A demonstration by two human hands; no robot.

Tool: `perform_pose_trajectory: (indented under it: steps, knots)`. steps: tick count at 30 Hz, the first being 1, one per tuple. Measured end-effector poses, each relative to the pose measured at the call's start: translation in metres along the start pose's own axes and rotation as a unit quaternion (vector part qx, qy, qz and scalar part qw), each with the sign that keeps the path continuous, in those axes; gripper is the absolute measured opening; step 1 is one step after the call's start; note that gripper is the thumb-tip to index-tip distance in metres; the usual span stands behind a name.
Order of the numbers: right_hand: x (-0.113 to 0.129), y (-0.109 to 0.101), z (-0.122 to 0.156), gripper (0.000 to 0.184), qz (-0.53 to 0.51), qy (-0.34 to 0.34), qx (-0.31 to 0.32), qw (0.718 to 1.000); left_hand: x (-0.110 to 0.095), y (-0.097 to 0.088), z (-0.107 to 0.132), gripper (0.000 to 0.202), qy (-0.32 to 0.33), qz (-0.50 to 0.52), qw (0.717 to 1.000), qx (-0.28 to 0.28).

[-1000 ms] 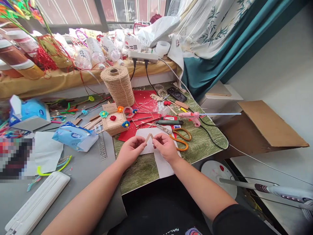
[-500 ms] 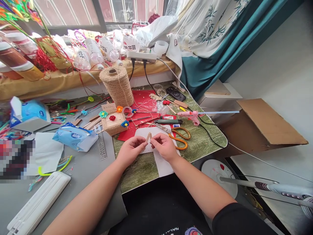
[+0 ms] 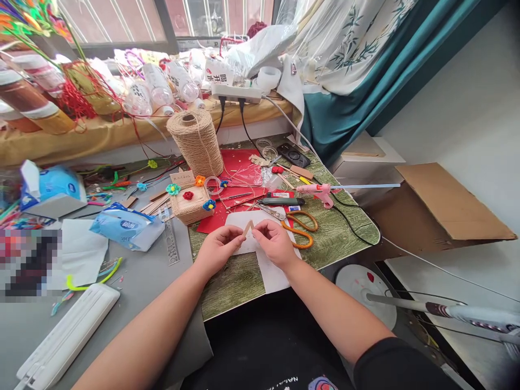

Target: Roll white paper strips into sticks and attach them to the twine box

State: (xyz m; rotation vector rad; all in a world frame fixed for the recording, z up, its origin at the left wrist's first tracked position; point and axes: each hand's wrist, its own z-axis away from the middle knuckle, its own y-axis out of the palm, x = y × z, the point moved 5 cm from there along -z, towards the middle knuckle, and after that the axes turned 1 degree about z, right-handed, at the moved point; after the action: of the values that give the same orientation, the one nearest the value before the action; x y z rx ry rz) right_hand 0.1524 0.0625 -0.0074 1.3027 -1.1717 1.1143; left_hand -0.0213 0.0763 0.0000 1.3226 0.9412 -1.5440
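Between my two hands is a small tan strip [image 3: 248, 228], thin and flat like wood or card, which seems bent or joined into a narrow peak. My left hand [image 3: 221, 245] pinches its left side between thumb and forefinger. At its right side, my right hand [image 3: 274, 244] pinches it with the fingertips. White paper [image 3: 273, 273] lies under the hands. Just beyond my right hand are scissors [image 3: 301, 228] with orange handles. A twine-wrapped box [image 3: 189, 205] with small coloured flowers stands to the left, beyond my left hand.
Behind the box stands a big twine spool [image 3: 196, 142]. A pink glue gun [image 3: 320, 194] with a long glue stick lies at the right, near a box cutter [image 3: 281, 201]. At the left are tissue packs [image 3: 125, 226] and a clear ruler [image 3: 171, 241]. A power strip [image 3: 236, 93] sits on the sill.
Both hands hold the tan strip almost still, with only a slight shift of the fingertips. The whole view has moved a little.
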Motion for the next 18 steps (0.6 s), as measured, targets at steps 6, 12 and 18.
perform_pose_trajectory:
  steps: [6, 12, 18]
  knots:
    - [-0.001, -0.0014, -0.0012, 0.019, 0.01, -0.013, -0.013, 1.0, -0.0018, -0.0061, -0.0005, 0.03, 0.018, -0.055, 0.998, -0.019]
    - [-0.0029, -0.0013, -0.0021, 0.02, 0.018, -0.007, -0.01, 1.0, -0.0002, -0.0071, -0.0013, 0.031, 0.032, -0.082, 0.996, -0.019]
    - [-0.0024, -0.0016, -0.0025, 0.017, 0.009, -0.009, -0.014, 1.0, -0.0022, -0.0068, -0.0009, 0.031, 0.034, -0.099, 0.994, -0.016]
